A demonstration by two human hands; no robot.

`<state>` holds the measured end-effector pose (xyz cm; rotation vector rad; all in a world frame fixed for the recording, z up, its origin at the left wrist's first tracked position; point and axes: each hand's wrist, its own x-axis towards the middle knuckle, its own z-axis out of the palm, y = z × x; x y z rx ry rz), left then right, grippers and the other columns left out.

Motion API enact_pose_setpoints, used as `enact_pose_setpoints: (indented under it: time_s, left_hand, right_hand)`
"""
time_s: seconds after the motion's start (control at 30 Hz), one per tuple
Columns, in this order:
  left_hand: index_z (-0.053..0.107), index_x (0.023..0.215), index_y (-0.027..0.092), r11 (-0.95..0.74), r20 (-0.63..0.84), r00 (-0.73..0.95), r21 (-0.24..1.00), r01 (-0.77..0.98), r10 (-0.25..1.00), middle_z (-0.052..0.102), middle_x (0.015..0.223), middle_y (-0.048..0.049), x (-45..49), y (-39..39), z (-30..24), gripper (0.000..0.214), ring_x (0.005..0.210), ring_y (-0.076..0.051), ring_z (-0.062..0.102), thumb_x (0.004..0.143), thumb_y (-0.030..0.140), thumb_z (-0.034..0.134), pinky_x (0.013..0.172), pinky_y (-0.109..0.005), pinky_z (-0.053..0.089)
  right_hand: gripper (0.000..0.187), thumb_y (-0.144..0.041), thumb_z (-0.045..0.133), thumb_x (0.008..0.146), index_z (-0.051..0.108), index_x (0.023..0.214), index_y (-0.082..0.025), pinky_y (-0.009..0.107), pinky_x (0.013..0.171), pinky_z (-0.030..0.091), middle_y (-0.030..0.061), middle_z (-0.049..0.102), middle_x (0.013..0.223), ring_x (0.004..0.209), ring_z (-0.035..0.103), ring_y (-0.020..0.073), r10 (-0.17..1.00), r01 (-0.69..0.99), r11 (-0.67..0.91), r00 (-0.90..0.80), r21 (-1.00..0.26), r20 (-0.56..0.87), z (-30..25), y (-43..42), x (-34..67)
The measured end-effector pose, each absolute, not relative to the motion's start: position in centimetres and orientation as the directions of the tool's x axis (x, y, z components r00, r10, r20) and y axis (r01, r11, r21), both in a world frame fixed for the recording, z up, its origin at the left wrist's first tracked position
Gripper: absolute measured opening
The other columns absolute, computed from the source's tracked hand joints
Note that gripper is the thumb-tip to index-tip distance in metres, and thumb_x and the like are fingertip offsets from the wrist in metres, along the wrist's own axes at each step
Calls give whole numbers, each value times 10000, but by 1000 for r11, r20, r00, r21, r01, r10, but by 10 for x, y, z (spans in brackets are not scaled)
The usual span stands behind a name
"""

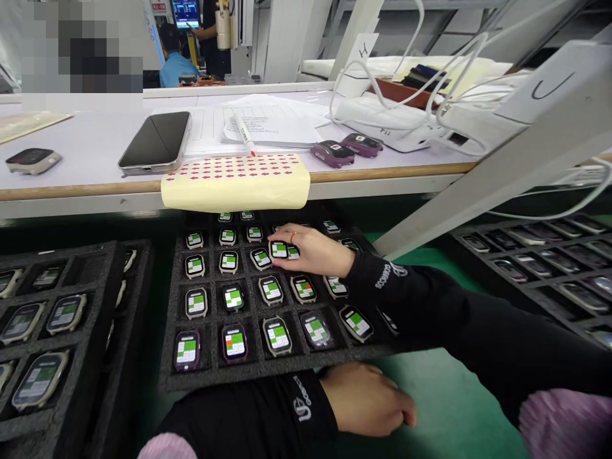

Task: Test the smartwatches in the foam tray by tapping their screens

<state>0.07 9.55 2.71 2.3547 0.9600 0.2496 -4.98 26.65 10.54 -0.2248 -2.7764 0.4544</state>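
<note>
A black foam tray (215,376) holds several smartwatch bodies with lit green-and-white screens, one per pocket. My right hand (313,254) reaches in from the right over the tray's third row. Its fingers are closed on a smartwatch (278,250) there. My left hand (366,398) rests palm down on the green surface (444,408) at the tray's front right edge. Its fingers are curled and nothing shows in them. Both arms wear black sleeves.
More foam trays of watches sit at the left (95,268) and right (526,255). The shelf above carries a phone (155,141), a yellow sheet of red stickers (234,182), a pen (245,134), two purple watches (333,153) and cables. A slanted white post (478,185) crosses right. People work behind.
</note>
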Motion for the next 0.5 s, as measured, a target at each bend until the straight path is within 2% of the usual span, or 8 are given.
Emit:
enact_pose_setpoints:
  time_s: [0.2,0.4,0.5]
  left_hand:
    - [708,1102,229,-523,-79,698,603,603,712,739,1150,-18,4,94,23,285,1061,-198,680,946,194,472,840,-287,506]
    - [712,1066,221,-534,-53,705,613,582,707,751,1103,-40,6,97,17,254,1020,-200,688,920,182,508,845,-287,504]
    - [710,1087,217,-522,-74,707,622,584,703,741,1137,-49,5,98,18,262,1052,-212,680,918,174,514,858,-298,513]
  right_hand:
    - [449,-346,695,848,656,1267,-189,456,1044,510,90,693,1219,1170,635,299,317,198,912,-896,-360,311,103,326,-85]
    - [485,-330,687,848,621,1321,-249,510,1142,411,47,643,1331,1294,552,302,358,247,901,-887,-357,292,96,358,-107]
    - [441,-352,613,906,609,1338,-265,508,1134,424,36,652,1317,1277,568,288,373,260,895,-882,-363,287,101,357,-95]
